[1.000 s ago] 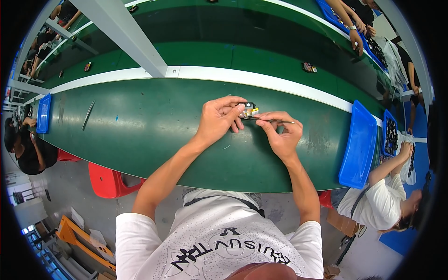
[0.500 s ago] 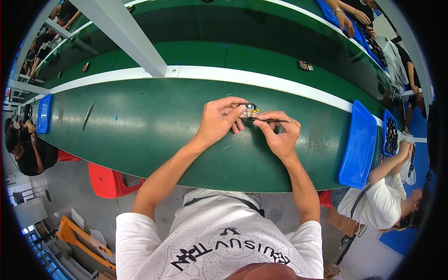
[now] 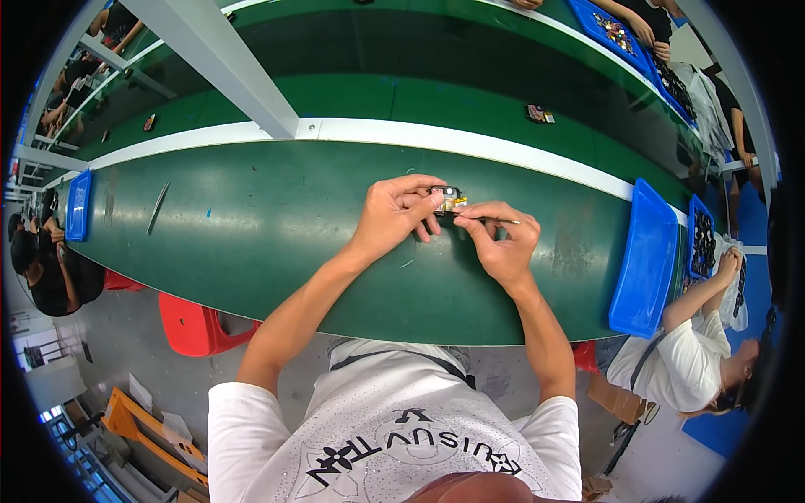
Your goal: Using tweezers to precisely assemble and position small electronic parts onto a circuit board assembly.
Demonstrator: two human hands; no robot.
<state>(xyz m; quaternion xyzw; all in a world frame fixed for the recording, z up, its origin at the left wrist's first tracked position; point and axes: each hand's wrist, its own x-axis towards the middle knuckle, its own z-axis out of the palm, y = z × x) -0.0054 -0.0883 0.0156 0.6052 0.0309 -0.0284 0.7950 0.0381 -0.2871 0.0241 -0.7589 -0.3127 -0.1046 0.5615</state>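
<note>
Short-sleeved white T-shirt speckled with tiny dots, dark mirrored lettering and star-like marks across the chest, a thin dark strap at the waistline, both forearms bare below the sleeves, no gloves, rings or watch on either hand.

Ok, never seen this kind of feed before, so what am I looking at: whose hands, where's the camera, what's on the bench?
The picture comes from a fisheye camera worn on a person's head, looking down, so straight edges bend. The two bare forearms from below are that person's own. The left hand pinches a small dark and yellow part over the green workbench. The right hand holds a thin tool against it. A blue tray lies to the right, another blue tray far left. Other people sit nearby.
</note>
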